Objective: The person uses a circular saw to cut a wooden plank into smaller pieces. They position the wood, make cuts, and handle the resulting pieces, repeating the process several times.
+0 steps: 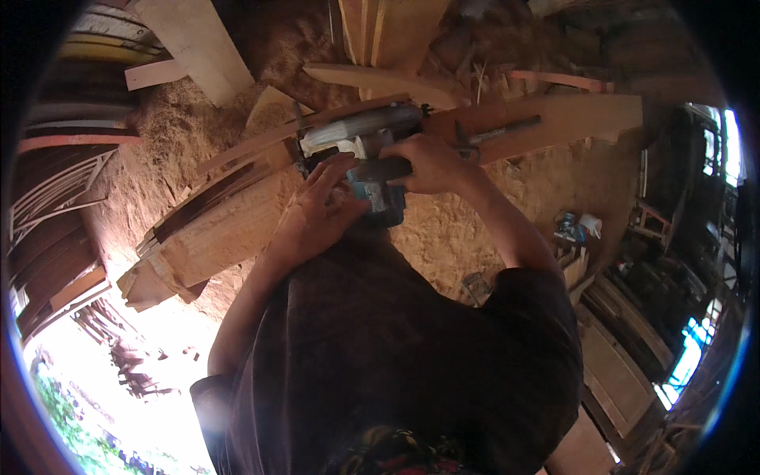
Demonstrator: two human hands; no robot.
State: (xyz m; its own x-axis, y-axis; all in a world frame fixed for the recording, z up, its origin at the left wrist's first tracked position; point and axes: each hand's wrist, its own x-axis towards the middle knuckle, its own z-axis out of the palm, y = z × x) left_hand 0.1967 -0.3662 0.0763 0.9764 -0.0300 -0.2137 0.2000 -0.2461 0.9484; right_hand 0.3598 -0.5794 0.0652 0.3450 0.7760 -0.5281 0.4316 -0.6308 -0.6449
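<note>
A power saw, apparently a circular saw (pixel 360 129) with a grey metal guard and a teal and black body, rests across the boards in front of me. My right hand (pixel 431 164) wraps round its dark handle. On its near left side, my left hand (pixel 317 207) grips the body with bent fingers. Beneath the saw lies a long reddish-brown board (pixel 546 119), reaching to the right. A dark bar clamp (pixel 507 129) sits on this board just right of my right hand. The blade and cutting line are hidden.
Stacked timber (pixel 214 237) extends to the lower left under the work. Sawdust (pixel 451 245) covers the floor. Loose planks (pixel 194 47) lie at the far side. A blue container (pixel 570 228) and a white cup (pixel 590 226) stand at right, near leaning panels (pixel 613 368).
</note>
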